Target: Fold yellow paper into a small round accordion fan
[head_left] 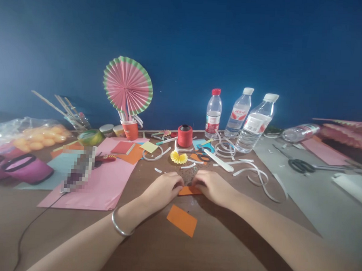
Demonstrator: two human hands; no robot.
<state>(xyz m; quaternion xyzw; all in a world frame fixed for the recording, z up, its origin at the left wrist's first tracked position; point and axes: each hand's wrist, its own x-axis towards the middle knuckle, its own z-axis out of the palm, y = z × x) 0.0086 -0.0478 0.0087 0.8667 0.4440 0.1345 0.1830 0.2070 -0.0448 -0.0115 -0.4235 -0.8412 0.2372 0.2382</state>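
Observation:
Between my two hands, an orange strip of paper [190, 191] lies low over the brown table. My left hand [164, 190] pinches its left end, the fingers bent and closed. At the right end, my right hand [213, 187] has its fingers curled onto the same paper. The fingertips partly hide the strip, so its folds cannot be made out. Closer to me, a second piece of orange paper [181, 220] rests flat and apart from both hands. Just beyond my left hand sits a small yellow pleated paper fan [178, 157].
Behind stand a red thread spool [185, 136], a red cup [129, 129] with a pink pleated fan [127, 86], and upright bottles [213, 113]. White paper strips [264, 176] curl at right near scissors [300, 166]. Pink sheets [105, 192] and a blurred-out device [79, 170] lie left.

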